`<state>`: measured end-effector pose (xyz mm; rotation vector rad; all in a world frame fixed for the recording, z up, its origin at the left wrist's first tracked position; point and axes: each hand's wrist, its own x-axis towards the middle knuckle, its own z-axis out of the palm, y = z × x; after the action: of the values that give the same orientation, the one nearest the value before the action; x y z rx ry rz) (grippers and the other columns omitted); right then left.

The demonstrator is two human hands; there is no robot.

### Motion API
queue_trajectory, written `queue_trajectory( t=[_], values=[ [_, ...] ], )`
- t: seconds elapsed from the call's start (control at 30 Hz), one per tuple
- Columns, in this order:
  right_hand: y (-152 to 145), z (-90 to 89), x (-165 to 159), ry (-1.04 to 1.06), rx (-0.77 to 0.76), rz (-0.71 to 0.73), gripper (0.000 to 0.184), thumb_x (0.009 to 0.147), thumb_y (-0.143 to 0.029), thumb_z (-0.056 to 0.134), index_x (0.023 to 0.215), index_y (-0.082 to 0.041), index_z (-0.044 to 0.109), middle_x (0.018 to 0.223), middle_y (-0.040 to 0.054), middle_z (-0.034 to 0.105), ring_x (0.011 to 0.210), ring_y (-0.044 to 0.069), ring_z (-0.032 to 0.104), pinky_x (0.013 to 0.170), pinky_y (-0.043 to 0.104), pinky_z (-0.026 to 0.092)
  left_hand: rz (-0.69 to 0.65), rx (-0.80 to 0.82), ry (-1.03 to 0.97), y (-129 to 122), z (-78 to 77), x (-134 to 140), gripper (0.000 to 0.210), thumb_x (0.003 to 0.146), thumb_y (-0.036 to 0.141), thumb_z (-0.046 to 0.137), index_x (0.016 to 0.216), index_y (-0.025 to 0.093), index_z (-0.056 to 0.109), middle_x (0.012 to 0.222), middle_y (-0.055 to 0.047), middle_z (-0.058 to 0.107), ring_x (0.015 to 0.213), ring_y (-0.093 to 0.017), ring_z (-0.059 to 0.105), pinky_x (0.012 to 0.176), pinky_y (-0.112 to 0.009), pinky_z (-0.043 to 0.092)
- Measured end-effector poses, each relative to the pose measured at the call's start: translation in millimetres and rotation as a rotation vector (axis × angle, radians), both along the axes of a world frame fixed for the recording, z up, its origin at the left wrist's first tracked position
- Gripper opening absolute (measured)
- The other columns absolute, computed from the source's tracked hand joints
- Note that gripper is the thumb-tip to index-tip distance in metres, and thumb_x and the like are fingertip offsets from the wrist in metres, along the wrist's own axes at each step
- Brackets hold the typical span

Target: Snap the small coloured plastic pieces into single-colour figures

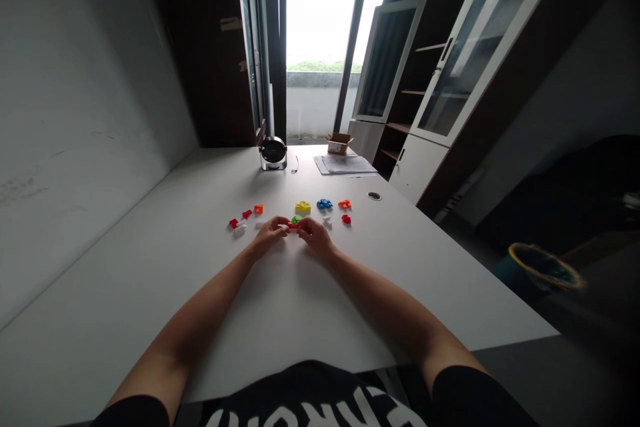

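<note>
Both hands meet over the table's middle, pinching a small red plastic piece [293, 226] between them. My left hand [271, 233] grips its left end with thumb and fingers. At the other end, my right hand [314, 233] is closed on the same piece. A green piece [295, 219] shows just behind it; whether the two are joined I cannot tell. Yellow bricks [303, 207], blue bricks [325, 203] and orange bricks [345, 204] lie beyond the hands. To the right are a white piece [327, 221] and a red piece [347, 219]. White pieces [241, 230] and an orange piece [259, 209] lie left.
A round black device on a stand [273, 153] is at the table's far end. Papers [344, 165] and an open cardboard box [339, 143] stand at the back right. A cable hole [374, 196] sits near the right edge. A bin [543, 267] is on the floor.
</note>
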<state>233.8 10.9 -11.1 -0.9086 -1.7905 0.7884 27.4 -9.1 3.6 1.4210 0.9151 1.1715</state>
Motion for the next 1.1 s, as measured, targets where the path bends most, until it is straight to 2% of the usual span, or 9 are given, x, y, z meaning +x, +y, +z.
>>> queue_trajectory(
  t=[0.37, 0.63, 0.83, 1.1],
  values=[
    [-6.2, 8.5, -1.2, 0.021, 0.055, 0.030, 0.015, 0.088, -0.035, 0.062, 0.090, -0.020, 0.063, 0.086, 0.0033, 0.068, 0.074, 0.017, 0.064, 0.068, 0.029, 0.054, -0.007, -0.052, 0.012, -3.9, 8.2, 1.4, 0.049, 0.081, 0.052, 0.074, 0.113, 0.015, 0.067, 0.103, -0.011, 0.071, 0.089, -0.020, 0.066, 0.084, -0.036, 0.052],
    [-4.7, 7.1, -1.9, 0.019, 0.125, 0.045, 0.013, 0.089, -0.033, 0.062, 0.090, -0.020, 0.063, 0.091, 0.0032, 0.064, 0.076, 0.016, 0.062, 0.066, 0.028, 0.053, -0.011, -0.071, 0.028, -0.1, 2.9, 1.8, 0.049, 0.082, 0.049, 0.073, 0.116, 0.015, 0.067, 0.091, -0.009, 0.071, 0.077, -0.017, 0.065, 0.077, -0.035, 0.051],
    [-5.6, 7.2, -1.4, -0.005, 0.086, 0.033, 0.016, 0.089, -0.036, 0.063, 0.090, -0.020, 0.062, 0.093, 0.0043, 0.065, 0.075, 0.016, 0.064, 0.067, 0.029, 0.056, -0.029, -0.050, 0.053, 0.2, 1.3, 1.8, 0.043, 0.081, 0.046, 0.074, 0.112, 0.016, 0.069, 0.093, -0.008, 0.071, 0.076, -0.016, 0.063, 0.073, -0.031, 0.050],
    [-7.4, 8.6, -0.9, 0.008, 0.064, 0.008, 0.017, 0.090, -0.038, 0.062, 0.095, -0.021, 0.062, 0.089, 0.0036, 0.069, 0.073, 0.017, 0.065, 0.067, 0.030, 0.055, -0.036, -0.012, 0.022, -0.4, 0.9, 2.0, 0.042, 0.078, 0.041, 0.076, 0.112, 0.017, 0.069, 0.096, -0.008, 0.070, 0.081, -0.017, 0.063, 0.077, -0.032, 0.050]
  ],
)
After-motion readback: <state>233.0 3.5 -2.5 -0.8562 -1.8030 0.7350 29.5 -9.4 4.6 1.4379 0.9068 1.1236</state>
